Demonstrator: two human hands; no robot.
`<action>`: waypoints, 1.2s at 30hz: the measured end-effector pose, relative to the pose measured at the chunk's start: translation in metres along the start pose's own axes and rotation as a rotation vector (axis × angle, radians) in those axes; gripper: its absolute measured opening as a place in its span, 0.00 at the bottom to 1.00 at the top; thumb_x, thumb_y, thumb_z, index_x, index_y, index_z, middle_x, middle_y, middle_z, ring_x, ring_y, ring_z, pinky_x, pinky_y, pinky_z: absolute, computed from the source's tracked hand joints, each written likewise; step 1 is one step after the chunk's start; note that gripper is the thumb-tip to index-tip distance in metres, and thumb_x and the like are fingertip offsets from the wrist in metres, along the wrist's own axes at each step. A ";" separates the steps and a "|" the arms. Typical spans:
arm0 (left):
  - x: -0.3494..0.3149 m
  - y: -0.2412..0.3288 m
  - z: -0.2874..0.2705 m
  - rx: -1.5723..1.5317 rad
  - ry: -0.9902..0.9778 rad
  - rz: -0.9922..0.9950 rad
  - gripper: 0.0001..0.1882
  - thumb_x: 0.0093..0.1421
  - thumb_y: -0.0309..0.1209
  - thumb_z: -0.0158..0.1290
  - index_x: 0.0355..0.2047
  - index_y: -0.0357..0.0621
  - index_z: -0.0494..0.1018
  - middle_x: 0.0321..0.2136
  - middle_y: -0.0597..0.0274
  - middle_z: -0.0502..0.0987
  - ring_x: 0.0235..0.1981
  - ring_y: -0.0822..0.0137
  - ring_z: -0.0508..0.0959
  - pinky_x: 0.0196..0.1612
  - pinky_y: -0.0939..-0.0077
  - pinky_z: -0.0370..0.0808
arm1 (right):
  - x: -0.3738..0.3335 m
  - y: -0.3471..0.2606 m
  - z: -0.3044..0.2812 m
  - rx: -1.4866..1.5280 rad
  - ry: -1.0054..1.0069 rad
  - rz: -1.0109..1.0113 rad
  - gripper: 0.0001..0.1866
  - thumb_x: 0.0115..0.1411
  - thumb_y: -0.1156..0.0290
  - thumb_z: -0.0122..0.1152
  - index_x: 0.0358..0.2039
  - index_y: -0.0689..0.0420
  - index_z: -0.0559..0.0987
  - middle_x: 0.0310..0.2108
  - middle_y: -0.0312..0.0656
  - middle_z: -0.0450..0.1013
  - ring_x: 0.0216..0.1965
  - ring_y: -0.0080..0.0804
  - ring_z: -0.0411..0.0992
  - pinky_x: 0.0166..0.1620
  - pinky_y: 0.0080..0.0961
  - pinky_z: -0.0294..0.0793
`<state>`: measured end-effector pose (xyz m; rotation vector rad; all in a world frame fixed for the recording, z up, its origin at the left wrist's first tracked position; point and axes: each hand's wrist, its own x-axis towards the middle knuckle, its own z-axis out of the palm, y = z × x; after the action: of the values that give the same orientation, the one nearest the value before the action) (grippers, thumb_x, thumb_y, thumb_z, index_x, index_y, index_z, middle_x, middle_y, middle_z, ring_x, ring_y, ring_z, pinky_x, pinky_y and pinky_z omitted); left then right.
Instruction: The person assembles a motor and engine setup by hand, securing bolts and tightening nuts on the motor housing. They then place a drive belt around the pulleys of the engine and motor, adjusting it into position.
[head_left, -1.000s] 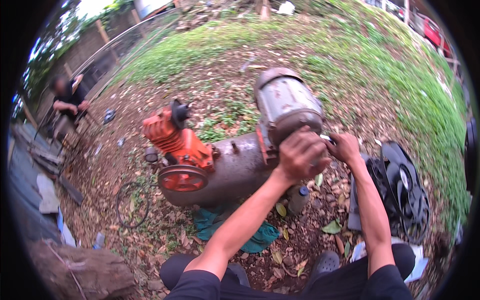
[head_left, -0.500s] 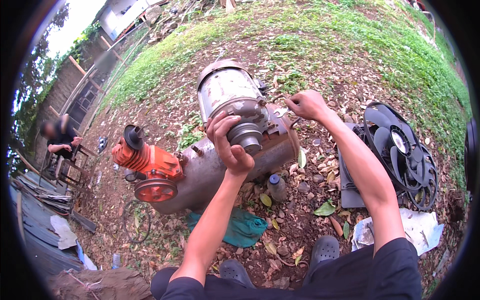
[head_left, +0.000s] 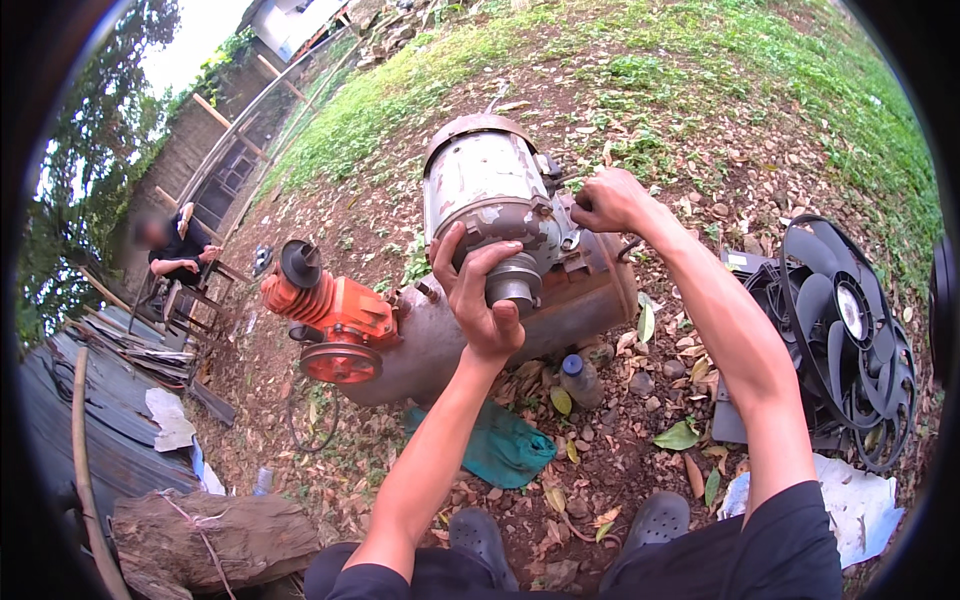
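Note:
A worn white and brown electric motor (head_left: 478,180) sits on top of a rusty metal air tank (head_left: 580,305). My left hand (head_left: 478,300) presses against the motor's near end, its fingers curled over the housing beside the grey pulley (head_left: 514,278). Close to the motor's right foot, my right hand (head_left: 612,205) is closed around a wrench (head_left: 571,240). The wrench's jaw end shows by the mounting bracket; whether it grips a bolt I cannot tell. An orange compressor pump (head_left: 345,318) with a red pulley wheel is on the tank's left end.
Black radiator fans (head_left: 850,310) lie at the right beside a white sheet (head_left: 850,510). Near the tank are a bottle with a blue cap (head_left: 580,382) and a green cloth (head_left: 508,447). A log (head_left: 215,540) lies lower left; another person (head_left: 180,250) sits farther off.
The whole view has shifted, moving the scene rightward. My right hand has come closer to the motor with the wrench. My left hand stays on the motor.

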<state>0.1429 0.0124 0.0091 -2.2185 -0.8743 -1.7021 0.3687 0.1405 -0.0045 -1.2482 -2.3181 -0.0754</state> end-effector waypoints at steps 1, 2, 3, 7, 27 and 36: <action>0.000 0.001 0.000 0.000 -0.004 -0.004 0.36 0.65 0.61 0.29 0.38 0.44 0.76 0.35 0.60 0.81 0.62 0.52 0.59 0.66 0.51 0.42 | 0.002 0.001 0.002 -0.009 0.020 -0.059 0.17 0.50 0.58 0.55 0.12 0.55 0.78 0.12 0.50 0.70 0.18 0.50 0.71 0.29 0.40 0.72; 0.001 0.002 0.000 -0.001 -0.009 -0.008 0.36 0.65 0.61 0.29 0.38 0.44 0.76 0.35 0.60 0.81 0.62 0.52 0.59 0.66 0.51 0.42 | 0.004 0.001 0.004 -0.019 0.041 -0.117 0.17 0.50 0.58 0.55 0.12 0.55 0.78 0.12 0.50 0.70 0.18 0.50 0.71 0.31 0.40 0.72; 0.001 0.002 -0.001 0.030 -0.027 0.005 0.37 0.66 0.60 0.27 0.38 0.43 0.76 0.35 0.60 0.81 0.62 0.52 0.59 0.66 0.52 0.43 | 0.005 0.002 0.007 -0.029 0.062 -0.173 0.17 0.50 0.58 0.55 0.12 0.55 0.78 0.12 0.49 0.70 0.18 0.49 0.71 0.32 0.39 0.72; 0.001 0.002 -0.001 0.101 -0.043 0.044 0.37 0.67 0.58 0.24 0.38 0.41 0.76 0.35 0.61 0.81 0.62 0.51 0.59 0.65 0.53 0.46 | 0.006 0.004 0.010 -0.101 -0.003 -0.174 0.20 0.49 0.54 0.55 0.12 0.57 0.78 0.12 0.51 0.70 0.19 0.49 0.72 0.33 0.40 0.72; 0.006 0.005 0.009 0.000 0.080 0.060 0.19 0.64 0.40 0.48 0.20 0.48 0.77 0.28 0.71 0.82 0.58 0.52 0.66 0.64 0.52 0.51 | -0.013 -0.016 -0.024 -0.236 -0.130 0.124 0.31 0.57 0.46 0.43 0.11 0.57 0.77 0.14 0.51 0.72 0.20 0.49 0.73 0.29 0.41 0.73; 0.001 0.006 0.011 0.059 0.073 0.055 0.15 0.61 0.38 0.51 0.20 0.47 0.75 0.28 0.71 0.81 0.58 0.53 0.67 0.64 0.53 0.51 | -0.013 -0.001 0.000 -0.196 -0.137 0.110 0.31 0.55 0.44 0.48 0.08 0.59 0.73 0.10 0.49 0.69 0.15 0.46 0.71 0.23 0.39 0.72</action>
<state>0.1556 0.0136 0.0081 -2.1085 -0.8271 -1.6982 0.3735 0.1303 -0.0101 -1.5183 -2.3993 -0.1884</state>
